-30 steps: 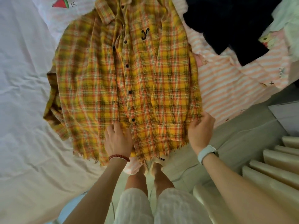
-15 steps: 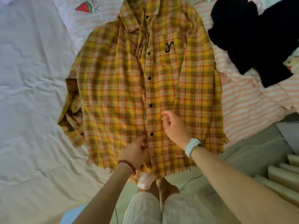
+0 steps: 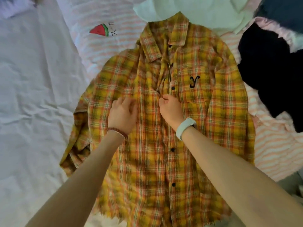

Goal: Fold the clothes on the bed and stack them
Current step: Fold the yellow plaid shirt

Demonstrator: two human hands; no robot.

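Yellow plaid shirt (image 3: pixel 193 128) lies front-up, flat on the bed (image 3: pixel 32 95). My left hand (image 3: pixel 123 113) rests on it, fingers loosely spread; my right hand (image 3: pixel 170 108) pinches the button placket mid-chest.

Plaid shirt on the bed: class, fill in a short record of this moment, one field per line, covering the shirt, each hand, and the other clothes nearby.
shirt: yellow plaid shirt lies spread flat, front up, collar away from the person, not yet folded
left hand: left hand rests on the shirt's front, fingers loosely curled
right hand: right hand pinches the button strip at mid-chest
nearby clothes: black garment at the right; striped garment with a watermelon print beyond the shirt's left shoulder
surface: white bedsheet
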